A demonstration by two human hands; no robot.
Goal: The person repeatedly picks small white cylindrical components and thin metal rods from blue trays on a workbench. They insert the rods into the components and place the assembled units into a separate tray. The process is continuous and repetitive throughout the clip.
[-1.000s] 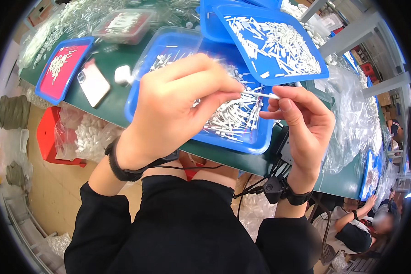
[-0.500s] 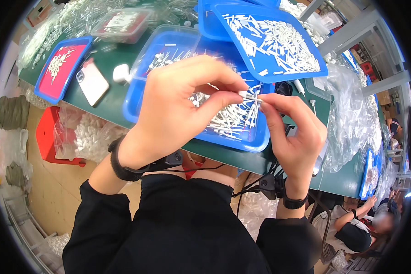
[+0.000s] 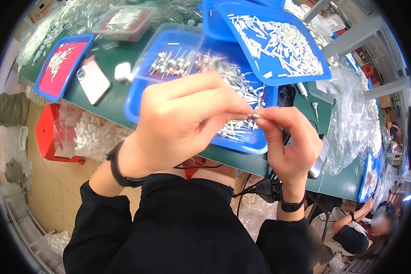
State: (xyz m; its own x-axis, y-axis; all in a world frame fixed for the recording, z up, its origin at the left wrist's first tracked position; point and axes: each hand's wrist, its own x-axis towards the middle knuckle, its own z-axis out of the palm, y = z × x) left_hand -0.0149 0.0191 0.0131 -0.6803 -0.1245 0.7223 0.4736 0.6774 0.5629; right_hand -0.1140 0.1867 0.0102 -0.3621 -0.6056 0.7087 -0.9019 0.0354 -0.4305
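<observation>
My left hand [image 3: 182,121] and my right hand [image 3: 297,144] meet fingertip to fingertip over the near right part of a blue tray [image 3: 253,149]. Both are closed in a pinch on a small pale rod-like piece [image 3: 253,116], mostly covered by the fingers. Many thin white sticks [image 3: 233,132], some with a thicker end, lie loose in the tray below. Inside the same tray, a clear plastic container [image 3: 173,38] holds more capped sticks. A second blue tray [image 3: 325,76], full of short white tubes [image 3: 292,50], overlaps the first tray's far right corner.
A phone [image 3: 93,82] and a white rounded case [image 3: 123,71] lie left on the green table [image 3: 114,112]. Beyond them are a small red-bottomed tray [image 3: 73,86] and a clear box [image 3: 125,34]. Plastic bags [image 3: 347,123] lie right. A co-worker [image 3: 351,228] sits at lower right.
Both hands have moved slightly nearer to me, still together. The left fingers have straightened and closed in, and the held piece now shows less between the fingertips.
</observation>
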